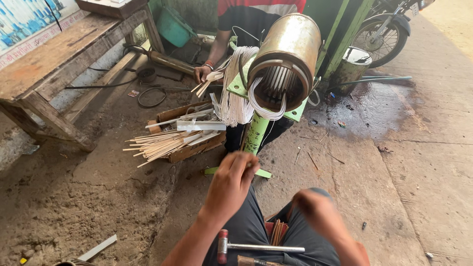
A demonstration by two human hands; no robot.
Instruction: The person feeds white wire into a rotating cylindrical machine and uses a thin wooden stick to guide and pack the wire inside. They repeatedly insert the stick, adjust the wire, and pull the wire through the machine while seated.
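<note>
My left hand (231, 183) hangs over my lap with its fingers curled closed, just below the foot of a green stand (256, 133). My right hand (315, 209) is blurred above my right knee, and whether it holds anything cannot be made out. On the stand lies a brass-coloured motor casing (290, 49) with white winding wires (236, 93) looping out of its open end. A small hammer (258, 247) with a red head rests on my lap. Across the stand, another person's hand (203, 74) holds thin wooden strips.
A cardboard box (189, 148) of thin wooden sticks and tools sits on the dirt floor to the left. A worn wooden bench (49, 64) stands at the far left. A motorcycle wheel (382, 42) and a metal bucket (352, 66) are at the upper right, beside wet concrete.
</note>
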